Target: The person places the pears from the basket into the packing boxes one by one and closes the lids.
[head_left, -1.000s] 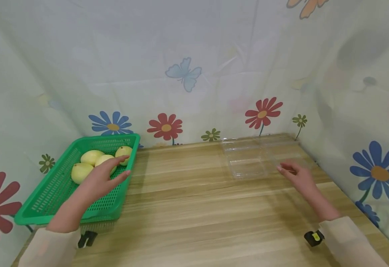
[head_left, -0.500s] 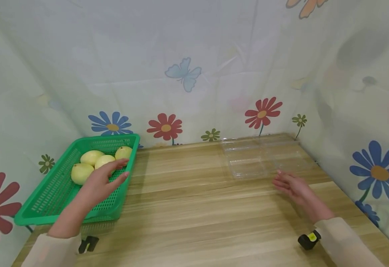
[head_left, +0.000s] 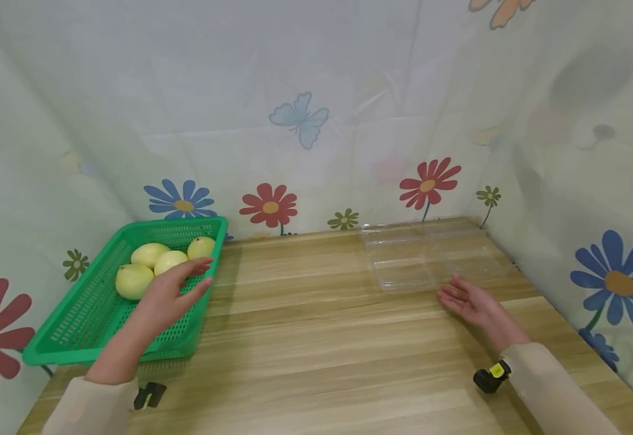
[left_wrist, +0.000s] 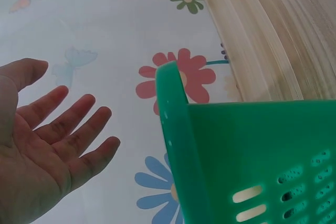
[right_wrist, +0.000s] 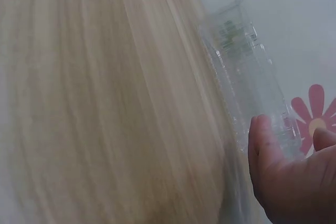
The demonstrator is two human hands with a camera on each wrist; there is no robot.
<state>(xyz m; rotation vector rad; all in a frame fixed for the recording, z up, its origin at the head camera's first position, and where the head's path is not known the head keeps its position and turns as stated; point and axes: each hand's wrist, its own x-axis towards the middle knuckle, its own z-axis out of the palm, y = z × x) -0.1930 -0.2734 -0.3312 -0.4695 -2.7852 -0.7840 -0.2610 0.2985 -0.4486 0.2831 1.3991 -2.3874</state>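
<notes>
A green perforated basket sits at the table's left and holds several pale yellow fruits. My left hand hovers over the basket's right side with straight fingers, beside the fruits and holding nothing; in the left wrist view the open palm shows beside the basket rim. A clear plastic clamshell box lies open at the back right. My right hand is open, palm turned up, just in front of the box and off it. The box also appears in the right wrist view past my fingers.
The wooden table is walled by a flowered curtain at the back and on both sides. The basket stands against the left curtain. Small black cameras sit at both wrists.
My right hand has drawn back from the clear box toward me and turned its palm upward. My left hand has stayed over the basket.
</notes>
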